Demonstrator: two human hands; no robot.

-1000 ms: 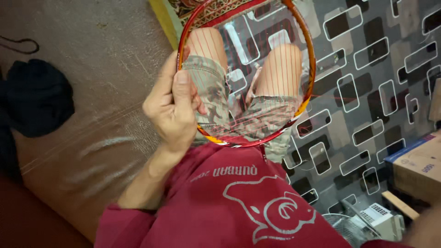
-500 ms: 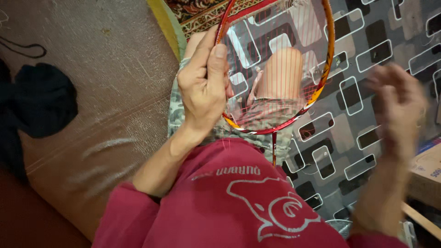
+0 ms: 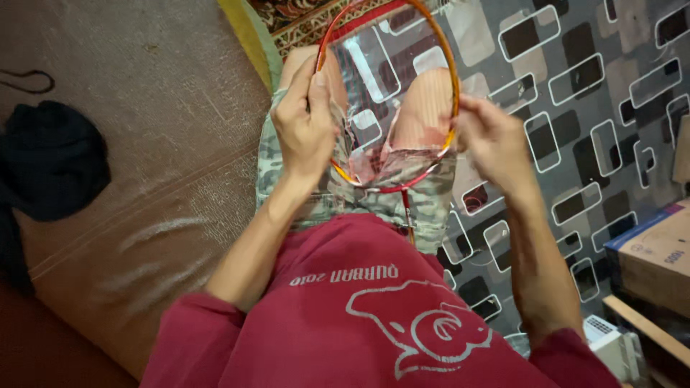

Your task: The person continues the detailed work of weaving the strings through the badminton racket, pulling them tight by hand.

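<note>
Racket (image 3: pixel 392 93) held over the lap, head pointing away. Left hand (image 3: pixel 305 129) clamped on the frame's left edge. Right hand (image 3: pixel 496 144) pinches the right edge, fingers closed. Black cloth (image 3: pixel 47 162) well apart, left.

Glossy racket frame (image 3: pixel 451 86), matt cloth shorts (image 3: pixel 431 205)

Red-and-orange racket head (image 3: pixel 388 93) over the knees, handle end toward 6 o'clock. Left hand (image 3: pixel 305 126) closed on the frame at 9 o'clock, fingers (image 3: pixel 316 90) curled over the rim. Right hand (image 3: pixel 496 144) touching the frame at 3 o'clock. Black cloth (image 3: pixel 47 162) on the brown mat (image 3: pixel 158 158) far toward 9 o'clock.
</note>
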